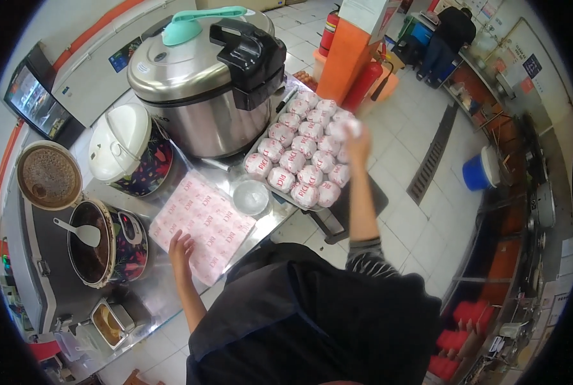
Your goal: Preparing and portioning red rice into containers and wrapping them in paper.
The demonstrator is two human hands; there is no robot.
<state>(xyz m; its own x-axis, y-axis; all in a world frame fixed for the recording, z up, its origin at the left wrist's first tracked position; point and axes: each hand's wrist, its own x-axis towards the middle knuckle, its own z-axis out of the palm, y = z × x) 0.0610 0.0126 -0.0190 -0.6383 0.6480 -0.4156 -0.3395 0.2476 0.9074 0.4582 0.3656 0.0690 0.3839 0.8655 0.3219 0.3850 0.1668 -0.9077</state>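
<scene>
My right hand (358,141) reaches out to the far right edge of a tray (275,190) and grips a paper-wrapped rice ball (343,130), blurred by motion. Several more round wrapped rice balls (304,146), white with red print, fill that tray in rows. Beside the tray lies a stack of pink-and-white printed wrapping paper (206,215). At its near left edge is my left hand (182,247), fingers apart and slightly bent, holding nothing visible. Between stack and tray stands a small clear bowl (251,197).
A large steel rice cooker (199,122) stands behind the paper. To the left are a lidded patterned pot (151,160) and an opened cooker (110,256) with a white paddle (87,234). A metal container (110,324) sits nearer. Fire extinguishers (365,83) stand beyond the tray; another person (450,38) is farther off.
</scene>
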